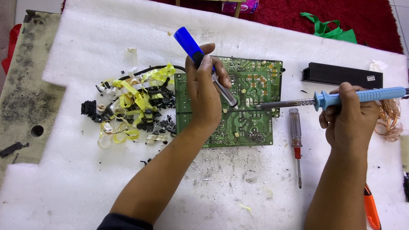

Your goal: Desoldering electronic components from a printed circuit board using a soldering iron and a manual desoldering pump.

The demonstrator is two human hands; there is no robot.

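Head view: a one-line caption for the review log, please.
Left hand holds a blue-handled desoldering pump and right hand a soldering iron, tips meeting on a green circuit board.

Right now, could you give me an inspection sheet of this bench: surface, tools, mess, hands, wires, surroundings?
Surface: white foam sheet, dirty with specks.
Job's things: green circuit board; blue-handled desoldering pump; light-blue soldering iron, tip on board.
Clutter: pile of yellow tape and black parts; red screwdriver; black bar; copper wire tangle.
Grips: left hand holds pump; right hand holds iron.
Cables: black cable by pile.
Surroundings: red carpet, green bag.
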